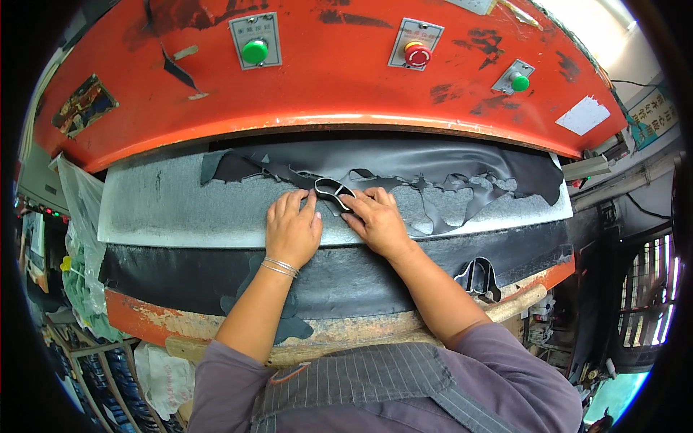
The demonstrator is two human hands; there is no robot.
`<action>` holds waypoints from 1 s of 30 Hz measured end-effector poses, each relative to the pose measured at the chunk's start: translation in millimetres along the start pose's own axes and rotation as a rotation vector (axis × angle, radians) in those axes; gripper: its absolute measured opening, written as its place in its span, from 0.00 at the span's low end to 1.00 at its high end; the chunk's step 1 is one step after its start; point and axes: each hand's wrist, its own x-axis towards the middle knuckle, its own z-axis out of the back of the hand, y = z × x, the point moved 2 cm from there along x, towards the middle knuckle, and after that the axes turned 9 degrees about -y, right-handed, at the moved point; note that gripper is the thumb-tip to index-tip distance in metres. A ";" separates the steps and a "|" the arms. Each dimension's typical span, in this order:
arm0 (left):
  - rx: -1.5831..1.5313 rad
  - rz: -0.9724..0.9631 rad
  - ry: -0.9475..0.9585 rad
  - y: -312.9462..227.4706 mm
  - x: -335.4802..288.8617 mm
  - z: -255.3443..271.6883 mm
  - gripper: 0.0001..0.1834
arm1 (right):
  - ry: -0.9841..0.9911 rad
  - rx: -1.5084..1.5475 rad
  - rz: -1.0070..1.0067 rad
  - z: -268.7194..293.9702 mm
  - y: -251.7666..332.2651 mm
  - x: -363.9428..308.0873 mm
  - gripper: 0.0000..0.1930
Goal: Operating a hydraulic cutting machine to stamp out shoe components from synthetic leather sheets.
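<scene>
A curved metal cutting die (333,189) stands on edge on the pale cutting board (173,209), by the ragged edge of the black leather (462,155). My right hand (379,220) pinches its right side between thumb and fingers. Flat on the board at the die's left side lies my left hand (292,225), fingers stretched out; the index fingertip is at the die's rim, and I cannot tell whether it presses on it. Strips and cut-out gaps run along the leather's near edge.
Above the board hangs the red press head (325,86), with green buttons (255,51) and a red stop button (417,54). A second metal die (478,278) sits on the black front ledge (361,278) at the right. Dark leather scraps (292,328) lie by my left forearm.
</scene>
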 end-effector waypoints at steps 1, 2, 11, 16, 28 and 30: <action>-0.005 -0.004 -0.012 -0.4 1.9 1.0 0.22 | -0.012 -0.004 0.002 2.4 -1.2 0.5 0.22; -0.003 -0.015 -0.021 -0.6 2.8 1.3 0.22 | 0.021 0.039 -0.052 4.9 -2.6 1.1 0.25; -0.467 0.296 -0.243 27.1 71.3 77.3 0.09 | -0.824 0.217 -0.335 134.6 -82.9 66.3 0.28; -0.284 -0.081 -0.755 -0.8 129.1 123.0 0.09 | -1.104 -0.289 -0.364 199.3 -130.4 123.4 0.32; -0.449 0.128 0.418 -47.3 -37.2 103.0 0.14 | 0.471 0.197 -0.058 124.4 35.7 -17.1 0.26; -0.473 0.087 0.429 -61.5 -77.7 96.2 0.12 | 0.699 0.258 0.008 113.0 71.4 -48.5 0.29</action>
